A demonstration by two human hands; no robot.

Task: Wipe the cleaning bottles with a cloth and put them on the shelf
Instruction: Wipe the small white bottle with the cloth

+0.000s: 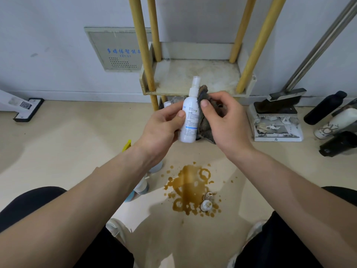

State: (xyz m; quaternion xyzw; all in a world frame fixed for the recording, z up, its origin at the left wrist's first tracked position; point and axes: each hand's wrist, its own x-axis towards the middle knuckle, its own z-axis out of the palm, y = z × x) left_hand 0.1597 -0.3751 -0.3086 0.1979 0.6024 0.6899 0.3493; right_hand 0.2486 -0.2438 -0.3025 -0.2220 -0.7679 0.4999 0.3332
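Now the left hand (pixel 162 126) grips a white spray bottle (pixel 189 120) upright, while the right hand (pixel 224 120) pinches a dark cloth (pixel 205 122) against the bottle's side.

WALL (pixel 48 35): pale grey, vented access panel (pixel 116 53) fitted | SKIRTING (pixel 77 94): white | FLOOR (pixel 67 142): beige, smooth, marked by brown stain (pixel 190 188) | SHELF (pixel 212 74): stained tray, yellow posts, set against wall | DUSTPAN (pixel 289 135): placed on floor, right of shelf | LIGHT: even, soft shadows cast
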